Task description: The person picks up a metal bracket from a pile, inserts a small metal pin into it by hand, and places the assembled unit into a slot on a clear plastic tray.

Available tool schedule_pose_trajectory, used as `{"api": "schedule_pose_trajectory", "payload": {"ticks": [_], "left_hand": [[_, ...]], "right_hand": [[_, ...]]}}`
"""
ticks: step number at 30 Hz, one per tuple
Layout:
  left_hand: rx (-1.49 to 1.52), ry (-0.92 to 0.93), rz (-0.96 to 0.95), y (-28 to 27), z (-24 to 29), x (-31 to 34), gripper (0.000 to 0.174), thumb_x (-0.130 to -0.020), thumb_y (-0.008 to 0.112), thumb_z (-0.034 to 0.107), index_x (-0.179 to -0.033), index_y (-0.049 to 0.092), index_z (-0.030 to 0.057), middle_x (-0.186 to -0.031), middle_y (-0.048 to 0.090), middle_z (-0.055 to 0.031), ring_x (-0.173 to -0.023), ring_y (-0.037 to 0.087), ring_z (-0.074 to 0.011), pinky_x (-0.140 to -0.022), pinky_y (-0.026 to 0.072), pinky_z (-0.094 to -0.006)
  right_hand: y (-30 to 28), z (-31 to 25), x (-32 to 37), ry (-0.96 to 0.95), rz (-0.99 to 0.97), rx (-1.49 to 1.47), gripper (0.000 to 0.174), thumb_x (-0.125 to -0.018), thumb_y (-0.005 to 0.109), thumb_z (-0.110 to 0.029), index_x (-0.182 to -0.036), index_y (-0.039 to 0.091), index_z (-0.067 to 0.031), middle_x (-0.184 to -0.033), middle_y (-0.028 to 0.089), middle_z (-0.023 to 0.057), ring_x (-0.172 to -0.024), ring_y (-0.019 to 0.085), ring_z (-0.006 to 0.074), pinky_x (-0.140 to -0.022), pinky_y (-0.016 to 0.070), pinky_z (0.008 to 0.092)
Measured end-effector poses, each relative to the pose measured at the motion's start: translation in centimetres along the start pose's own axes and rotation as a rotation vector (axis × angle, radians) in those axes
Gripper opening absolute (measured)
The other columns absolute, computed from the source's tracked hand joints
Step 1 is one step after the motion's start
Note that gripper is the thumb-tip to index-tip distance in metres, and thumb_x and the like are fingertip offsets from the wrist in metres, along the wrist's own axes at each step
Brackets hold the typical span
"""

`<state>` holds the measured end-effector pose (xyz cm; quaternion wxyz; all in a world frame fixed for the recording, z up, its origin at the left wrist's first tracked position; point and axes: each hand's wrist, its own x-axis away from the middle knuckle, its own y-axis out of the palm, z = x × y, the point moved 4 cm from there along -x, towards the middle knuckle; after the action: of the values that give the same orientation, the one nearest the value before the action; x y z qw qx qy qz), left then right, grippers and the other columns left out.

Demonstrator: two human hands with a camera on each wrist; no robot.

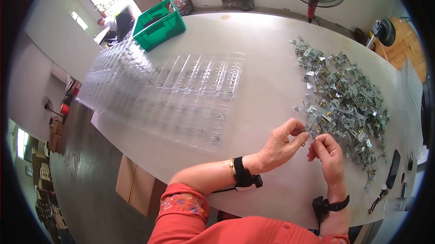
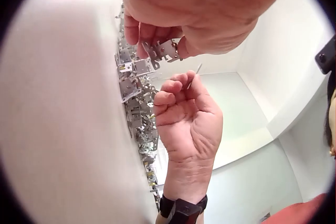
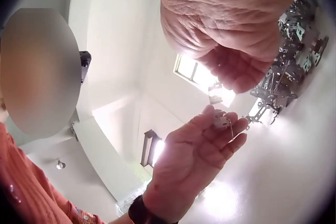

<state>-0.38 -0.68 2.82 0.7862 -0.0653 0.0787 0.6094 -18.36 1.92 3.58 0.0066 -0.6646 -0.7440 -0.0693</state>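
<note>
Two curled hands nearly meet, lower right of the head view: the left hand [image 1: 282, 148] pinches a metal bracket [image 2: 164, 50], the right hand [image 1: 329, 155] a thin pin [image 2: 198, 69], both clear only from the left wrist; beyond, heaped metal parts [image 1: 349, 94].

1. Brackets [image 1: 358, 90]: silvery metal — some glinting, others dull.
2. Trays [image 1: 195, 74]: clear, ribbed, glossy plastic.
3. Crate [image 1: 163, 31]: smooth green plastic.
4. Tabletop [image 1: 267, 80]: pale, smooth — faintly sheened.
5. Shirt [image 1: 244, 231]: matt red cloth.
6. Floor [image 1: 86, 171]: smooth, grey, glossy.
</note>
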Motion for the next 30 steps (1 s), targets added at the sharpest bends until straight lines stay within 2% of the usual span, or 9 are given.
{"api": "schedule_pose_trajectory", "payload": {"ticks": [3,6,16,21,22,23,27,29,30], "left_hand": [[-0.054,0.058,0.038,-0.4,1.5,-0.3,0.017,-0.097,0.067,0.013,-0.106,0.06,0.0008,-0.094,0.065,-0.0044,-0.089,0.061,-0.0113,-0.076,0.0515,-0.0278],[-0.054,0.039,0.028,-0.5,2.7,-0.4,0.017,-0.098,0.067,0.014,-0.106,0.06,0.0012,-0.094,0.065,-0.0039,-0.091,0.06,-0.0112,-0.075,0.0514,-0.028],[-0.081,0.235,0.124,-4.6,7.2,-0.4,0.011,-0.096,0.068,0.007,-0.103,0.063,-0.0002,-0.091,0.067,-0.0029,-0.085,0.062,-0.0103,-0.075,0.0525,-0.0269],[-0.523,0.325,0.456,-14.3,11.0,1.5,0.011,-0.093,0.069,0.001,-0.104,0.068,0.0003,-0.096,0.074,-0.006,-0.09,0.067,-0.0105,-0.08,0.0535,-0.0249],[-0.416,0.301,0.585,-16.8,10.6,2.1,0.006,-0.091,0.07,0.005,-0.095,0.069,-0.0002,-0.087,0.07,-0.0037,-0.084,0.066,-0.0107,-0.078,0.0521,-0.0274],[-0.458,0.239,0.642,-19.4,10.8,3.1,0.007,-0.091,0.07,0.005,-0.095,0.069,0.0,-0.086,0.07,-0.0033,-0.085,0.065,-0.01,-0.078,0.052,-0.0269],[-0.797,0.089,0.926,-29.6,10.2,8.0,0.013,-0.09,0.071,0.01,-0.096,0.072,-0.0014,-0.086,0.071,-0.0091,-0.081,0.066,-0.0137,-0.072,0.0525,-0.0286],[-1.079,0.078,1.01,-33.7,10.3,10.6,0.017,-0.087,0.074,0.014,-0.092,0.073,-0.0022,-0.087,0.073,-0.0119,-0.075,0.067,-0.018,-0.07,0.0526,-0.0316],[-1.08,0.076,1.01,-35.9,9.9,11.7,0.017,-0.087,0.074,0.014,-0.092,0.073,-0.0022,-0.087,0.073,-0.0119,-0.075,0.067,-0.018,-0.07,0.0526,-0.0316]], "right_hand": [[0.7,1.1,-0.2,0.142,-0.172,0.026,0.013,-0.102,0.059,-0.014,-0.097,0.06,-0.002,-0.085,0.065,0.0033,-0.074,0.063,0.0122,-0.068,0.0544,0.0281],[1.0,1.8,-0.2,0.158,-0.254,0.019,0.012,-0.102,0.059,-0.013,-0.097,0.06,-0.002,-0.085,0.065,0.0036,-0.074,0.063,0.0123,-0.068,0.0546,0.0279],[1.3,3.4,-0.2,0.187,-0.332,0.078,0.012,-0.102,0.059,-0.012,-0.099,0.061,-0.0012,-0.085,0.065,0.0032,-0.076,0.063,0.0109,-0.068,0.055,0.0265],[1.5,2.9,-0.1,0.171,-0.313,0.138,0.012,-0.102,0.058,-0.013,-0.097,0.062,-0.002,-0.084,0.066,0.002,-0.076,0.064,0.0098,-0.066,0.0554,0.0263],[1.6,2.8,-0.1,0.172,-0.314,0.132,0.012,-0.102,0.058,-0.013,-0.097,0.062,-0.002,-0.084,0.066,0.002,-0.076,0.064,0.0098,-0.066,0.0554,0.0263],[1.6,2.7,-0.1,0.172,-0.315,0.134,0.012,-0.102,0.059,-0.013,-0.098,0.062,-0.0021,-0.084,0.066,0.0021,-0.076,0.064,0.0096,-0.066,0.0555,0.0262],[1.6,2.9,-0.2,0.187,-0.302,0.123,0.012,-0.102,0.059,-0.013,-0.098,0.062,-0.0026,-0.085,0.066,0.002,-0.076,0.064,0.0091,-0.065,0.0555,0.0253],[1.7,2.9,-0.1,0.186,-0.293,0.129,0.012,-0.102,0.059,-0.013,-0.098,0.062,-0.0029,-0.085,0.066,0.0018,-0.075,0.064,0.0088,-0.065,0.0553,0.0249],[1.7,2.9,-0.1,0.183,-0.284,0.14,0.012,-0.102,0.059,-0.014,-0.098,0.062,-0.0031,-0.085,0.066,0.0016,-0.075,0.064,0.0086,-0.064,0.0552,0.0246]]}}
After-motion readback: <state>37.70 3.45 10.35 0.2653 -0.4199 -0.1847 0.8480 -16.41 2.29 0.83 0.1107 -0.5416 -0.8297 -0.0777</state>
